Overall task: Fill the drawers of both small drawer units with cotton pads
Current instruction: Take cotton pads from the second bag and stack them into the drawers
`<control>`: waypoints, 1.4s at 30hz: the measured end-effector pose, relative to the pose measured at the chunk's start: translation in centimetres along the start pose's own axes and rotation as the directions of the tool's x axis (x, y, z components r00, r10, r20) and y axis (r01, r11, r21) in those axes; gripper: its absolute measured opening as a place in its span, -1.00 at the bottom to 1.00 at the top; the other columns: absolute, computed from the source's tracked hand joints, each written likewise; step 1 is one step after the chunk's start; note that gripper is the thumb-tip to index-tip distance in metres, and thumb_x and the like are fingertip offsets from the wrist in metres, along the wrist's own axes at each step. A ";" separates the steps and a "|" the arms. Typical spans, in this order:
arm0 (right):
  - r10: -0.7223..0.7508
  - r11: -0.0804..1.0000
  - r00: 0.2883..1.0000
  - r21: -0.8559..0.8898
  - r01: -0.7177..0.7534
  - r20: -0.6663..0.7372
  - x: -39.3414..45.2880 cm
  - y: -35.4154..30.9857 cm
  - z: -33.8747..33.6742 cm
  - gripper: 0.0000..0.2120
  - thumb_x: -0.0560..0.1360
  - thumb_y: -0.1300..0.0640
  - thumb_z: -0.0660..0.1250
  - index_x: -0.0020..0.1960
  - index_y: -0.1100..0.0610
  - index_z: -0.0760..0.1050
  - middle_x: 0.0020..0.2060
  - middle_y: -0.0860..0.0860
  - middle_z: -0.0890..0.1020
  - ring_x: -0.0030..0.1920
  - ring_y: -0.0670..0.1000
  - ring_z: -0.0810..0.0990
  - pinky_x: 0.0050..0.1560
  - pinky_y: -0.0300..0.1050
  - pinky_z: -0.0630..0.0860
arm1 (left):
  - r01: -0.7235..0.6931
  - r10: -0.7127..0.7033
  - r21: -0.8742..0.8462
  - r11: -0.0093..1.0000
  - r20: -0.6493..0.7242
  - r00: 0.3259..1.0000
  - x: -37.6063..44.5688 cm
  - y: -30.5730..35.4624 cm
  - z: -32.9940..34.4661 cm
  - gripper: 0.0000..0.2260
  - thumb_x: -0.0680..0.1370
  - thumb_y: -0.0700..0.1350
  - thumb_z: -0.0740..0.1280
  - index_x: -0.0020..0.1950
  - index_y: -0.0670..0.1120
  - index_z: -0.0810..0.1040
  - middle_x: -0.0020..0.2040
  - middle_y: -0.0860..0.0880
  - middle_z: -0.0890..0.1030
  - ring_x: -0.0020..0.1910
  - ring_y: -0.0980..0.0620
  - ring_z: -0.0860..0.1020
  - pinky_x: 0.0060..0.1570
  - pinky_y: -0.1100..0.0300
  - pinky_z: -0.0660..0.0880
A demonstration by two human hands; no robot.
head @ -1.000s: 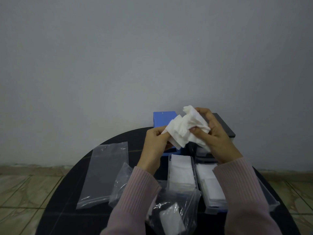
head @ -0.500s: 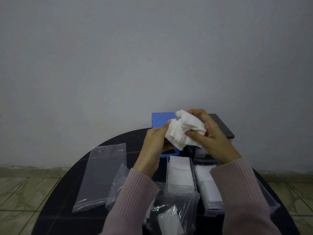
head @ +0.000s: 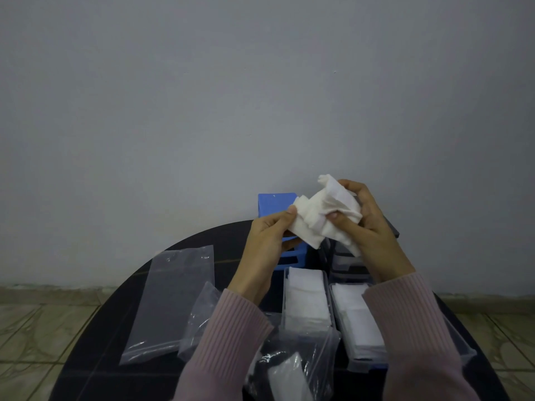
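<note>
White cotton pads [head: 324, 218], bunched and rumpled, are held above the dark round table [head: 121, 314]. They are pinched at their left edge by the left hand [head: 266, 241] and gripped from the right by the right hand [head: 367, 227]. Behind them, a blue drawer unit [head: 275, 202] and a grey drawer unit [head: 347, 261] are seen. Nearer, two pulled-out drawers [head: 307, 302] are filled with pads. Clear plastic bags [head: 173, 299] are laid at left.
</note>
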State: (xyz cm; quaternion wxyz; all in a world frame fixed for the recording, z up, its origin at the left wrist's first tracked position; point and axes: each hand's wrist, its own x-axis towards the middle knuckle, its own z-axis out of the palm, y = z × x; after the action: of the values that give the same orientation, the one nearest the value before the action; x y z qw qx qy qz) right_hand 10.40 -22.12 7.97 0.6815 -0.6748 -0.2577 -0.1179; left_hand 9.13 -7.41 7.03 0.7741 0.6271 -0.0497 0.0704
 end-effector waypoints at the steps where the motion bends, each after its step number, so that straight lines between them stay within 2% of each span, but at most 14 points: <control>1: -0.001 1.000 1.000 0.004 0.001 -0.019 0.0 0.0 -0.1 -0.72 0.51 0.31 0.23 0.12 0.00 0.37 0.01 -0.04 0.49 -0.10 -0.28 0.53 -0.13 -0.38 0.49 | -0.014 0.014 0.011 1.000 0.007 1.000 -0.1 0.0 0.0 -0.77 0.61 -0.10 0.20 -0.09 -0.11 0.62 -0.08 -0.05 0.66 -0.08 0.06 0.62 -0.08 0.24 0.60; 5: 0.007 0.998 0.996 0.055 -0.002 -0.093 0.2 0.0 -0.5 -0.72 0.51 0.32 0.23 0.13 0.02 0.38 -0.02 -0.06 0.51 -0.13 -0.27 0.55 -0.17 -0.39 0.49 | -0.061 0.061 0.016 0.998 -0.028 0.998 -0.2 -0.2 0.1 -0.77 0.62 -0.10 0.18 -0.07 -0.11 0.61 -0.06 -0.05 0.66 -0.11 0.10 0.62 -0.14 0.29 0.58; 9: 0.029 0.999 0.990 0.023 -0.026 -0.135 0.2 -0.1 -1.3 -0.64 0.50 0.40 0.21 0.14 -0.01 0.41 0.04 0.00 0.53 -0.02 -0.12 0.54 -0.08 -0.29 0.53 | -0.092 0.088 -0.007 0.996 -0.204 0.975 0.0 -0.3 -0.2 -0.79 0.63 -0.12 0.16 -0.11 -0.06 0.56 -0.09 0.00 0.62 -0.12 0.11 0.61 -0.23 0.35 0.57; 11: 0.033 0.999 0.993 0.027 -0.030 -0.112 0.0 -0.3 -1.4 -0.59 0.45 0.45 0.18 0.11 0.00 0.45 0.00 0.03 0.54 -0.08 -0.08 0.54 -0.18 -0.31 0.52 | -0.116 0.109 -0.007 0.993 -0.293 0.950 0.0 -0.5 -0.3 -0.84 0.63 -0.15 0.16 -0.08 0.03 0.48 -0.09 0.02 0.57 -0.10 0.09 0.57 -0.21 0.31 0.58; 13: 0.040 0.998 0.998 0.058 -0.037 -0.054 -0.1 -0.7 -1.1 -0.61 0.37 0.38 0.18 0.09 0.02 0.47 -0.07 0.02 0.53 -0.23 -0.18 0.53 -0.36 -0.37 0.46 | -0.140 0.144 0.037 0.989 -0.357 0.923 0.1 -0.8 -0.5 -0.80 0.63 -0.19 0.14 -0.05 0.13 0.37 -0.13 0.02 0.54 -0.15 0.08 0.54 -0.14 0.16 0.56; 15: 0.044 0.997 0.999 0.066 -0.044 0.007 -0.2 -0.9 -0.8 -0.60 0.32 0.32 0.16 0.07 0.01 0.49 -0.08 0.01 0.54 -0.26 -0.20 0.54 -0.37 -0.37 0.46 | -0.185 0.212 0.109 0.977 -0.357 0.910 0.3 -1.0 -0.6 -0.73 0.63 -0.24 0.11 -0.11 0.14 0.36 -0.20 -0.02 0.52 -0.20 0.03 0.50 -0.19 0.05 0.48; 19: 0.057 0.996 0.998 0.066 -0.060 0.040 -0.2 -0.7 -0.5 -0.62 0.46 0.43 0.17 0.09 0.00 0.43 0.00 0.04 0.51 -0.19 -0.19 0.56 -0.30 -0.35 0.48 | -0.197 0.246 0.181 0.964 -0.308 0.919 0.4 -0.7 -0.7 -0.54 0.55 -0.36 0.09 -0.41 0.03 0.53 -0.25 -0.06 0.52 -0.21 -0.04 0.43 -0.22 0.07 0.37; 22: 0.038 0.999 0.999 -0.025 -0.037 0.034 -0.2 -0.7 0.0 -0.66 0.45 0.35 0.20 0.09 -0.03 0.41 -0.01 -0.06 0.49 -0.16 -0.21 0.54 -0.28 -0.37 0.47 | -0.148 0.175 0.113 0.983 -0.290 0.941 0.2 -0.4 -0.2 -0.64 0.57 -0.30 0.17 -0.28 -0.03 0.65 -0.07 -0.05 0.61 -0.04 -0.05 0.54 -0.06 0.01 0.53; 24: 0.034 0.997 0.999 -0.076 -0.031 0.030 -0.1 -0.6 0.4 -0.63 0.49 0.44 0.14 0.11 0.00 0.38 0.00 -0.06 0.46 -0.16 -0.26 0.52 -0.29 -0.37 0.48 | -0.124 0.137 0.068 0.990 -0.263 0.955 0.1 -0.1 0.2 -0.80 0.54 -0.22 0.27 -0.21 -0.09 0.66 -0.04 -0.06 0.62 0.03 -0.09 0.56 0.02 0.00 0.54; 26: 0.024 0.989 0.999 -0.144 -0.021 0.023 -0.1 -0.4 0.9 -0.59 0.48 0.48 0.11 0.10 0.00 0.36 -0.02 -0.08 0.45 -0.17 -0.26 0.51 -0.29 -0.38 0.48 | -0.133 0.140 0.042 0.990 -0.245 0.959 -0.1 0.2 0.5 -0.85 0.51 -0.12 0.34 -0.19 -0.14 0.65 -0.09 -0.09 0.63 0.00 -0.10 0.57 -0.02 0.04 0.55; 30: 0.011 0.956 0.999 -0.293 0.004 0.048 0.0 0.2 2.3 -0.61 0.51 0.42 0.14 0.11 -0.05 0.30 -0.06 -0.10 0.47 -0.16 -0.16 0.52 -0.28 -0.36 0.49 | -0.217 0.235 0.105 0.971 -0.216 0.948 -0.6 0.2 0.8 -0.74 0.38 0.13 0.36 -0.28 -0.06 0.64 -0.21 -0.05 0.62 -0.15 0.00 0.57 -0.12 0.18 0.54; 34: 0.031 0.923 0.998 -0.384 -0.011 0.047 0.2 1.0 3.5 -0.58 0.52 0.38 0.15 0.23 -0.05 0.27 -0.10 -0.08 0.47 -0.17 -0.05 0.53 -0.23 -0.26 0.53 | -0.184 0.234 0.171 0.968 -0.348 0.908 0.2 -0.6 0.1 -0.87 0.44 -0.07 0.45 -0.14 -0.14 0.67 -0.19 -0.07 0.66 -0.13 0.01 0.62 -0.21 0.35 0.54; 38: 0.055 0.932 0.998 -0.361 -0.047 0.013 0.3 1.2 3.5 -0.60 0.54 0.37 0.11 0.28 0.00 0.30 -0.09 0.02 0.53 -0.16 0.02 0.58 -0.22 -0.19 0.57 | -0.143 0.189 0.142 0.980 -0.400 0.897 0.5 -0.9 -0.5 -0.85 0.46 -0.09 0.43 -0.09 -0.16 0.67 -0.17 -0.06 0.67 -0.16 0.08 0.61 -0.25 0.43 0.49; 42: 0.085 0.957 0.995 -0.274 -0.096 -0.049 0.2 0.9 3.1 -0.63 0.55 0.38 0.02 0.13 0.02 0.44 -0.26 0.00 0.50 -0.39 -0.20 0.53 -0.40 -0.33 0.48 | -0.134 0.164 0.104 0.985 -0.389 0.906 0.6 -0.8 -0.7 -0.89 0.48 -0.10 0.41 -0.14 -0.14 0.67 -0.18 -0.08 0.68 -0.17 0.06 0.60 -0.24 0.38 0.51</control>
State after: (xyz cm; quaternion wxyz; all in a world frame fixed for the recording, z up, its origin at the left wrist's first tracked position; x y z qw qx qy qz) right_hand 10.41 -18.99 7.18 0.5900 -0.7720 -0.1950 -0.1337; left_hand 9.89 -6.91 6.21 0.7363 0.6229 0.0629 0.2566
